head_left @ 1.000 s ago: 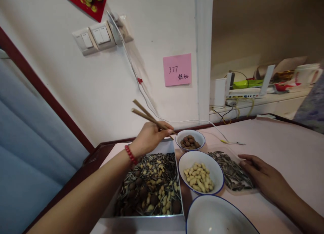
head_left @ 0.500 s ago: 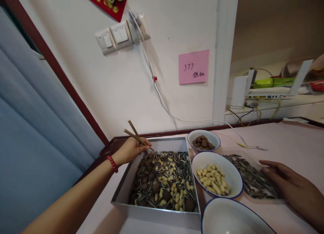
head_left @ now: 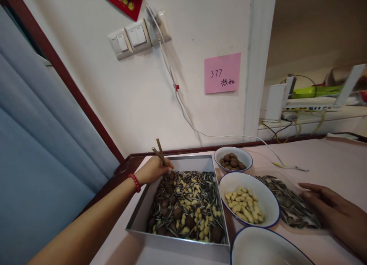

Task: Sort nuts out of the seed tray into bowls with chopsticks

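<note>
Left hand (head_left: 153,170): closed around chopsticks (head_left: 161,155), lower ends within far-left corner of box (head_left: 197,165). Right hand (head_left: 332,207): half open at right edge of seed tray (head_left: 304,230); grip unclear.

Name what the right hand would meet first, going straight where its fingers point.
Probably the sunflower seeds in the tray ahead of the right hand; depth is unclear, and it may be touching them.

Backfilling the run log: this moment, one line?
left hand: holds chopsticks over box; right hand: by seeds, contact unclear; peanut bowl: between box and seeds
</note>
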Motion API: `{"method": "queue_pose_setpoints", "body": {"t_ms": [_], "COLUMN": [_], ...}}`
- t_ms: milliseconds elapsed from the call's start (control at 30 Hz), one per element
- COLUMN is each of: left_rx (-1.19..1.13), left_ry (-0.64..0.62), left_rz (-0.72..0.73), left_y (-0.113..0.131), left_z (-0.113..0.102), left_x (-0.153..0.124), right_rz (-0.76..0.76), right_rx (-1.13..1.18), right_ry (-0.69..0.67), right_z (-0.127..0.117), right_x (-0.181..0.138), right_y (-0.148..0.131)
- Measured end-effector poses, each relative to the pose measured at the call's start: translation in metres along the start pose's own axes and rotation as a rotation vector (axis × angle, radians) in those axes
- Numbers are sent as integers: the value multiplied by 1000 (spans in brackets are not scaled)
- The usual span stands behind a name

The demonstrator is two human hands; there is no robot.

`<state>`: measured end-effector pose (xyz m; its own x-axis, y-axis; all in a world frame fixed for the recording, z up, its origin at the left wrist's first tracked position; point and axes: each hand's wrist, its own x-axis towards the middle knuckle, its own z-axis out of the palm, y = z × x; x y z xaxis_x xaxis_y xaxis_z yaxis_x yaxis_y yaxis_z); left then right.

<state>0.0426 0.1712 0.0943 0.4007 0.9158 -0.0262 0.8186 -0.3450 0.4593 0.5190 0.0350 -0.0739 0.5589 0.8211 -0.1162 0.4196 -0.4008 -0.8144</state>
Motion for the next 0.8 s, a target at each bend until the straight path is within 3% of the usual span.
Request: {"method": "queue_pose_setpoints", "body": {"t_ms": [433,800], "left_rx": [-64,-80], "left_ry": [80,-26], "left_rz": [-71,-7], "left_y": [-4,2], "left_z": [-5,-5], "left_x": [-7,-7], "right_rz": [-5,-16], "right_rx": [47,22], "right_ry": [25,23], "right_z": [1,1], "right_x": [-1,-1], "right_y": [-4,-2]}}
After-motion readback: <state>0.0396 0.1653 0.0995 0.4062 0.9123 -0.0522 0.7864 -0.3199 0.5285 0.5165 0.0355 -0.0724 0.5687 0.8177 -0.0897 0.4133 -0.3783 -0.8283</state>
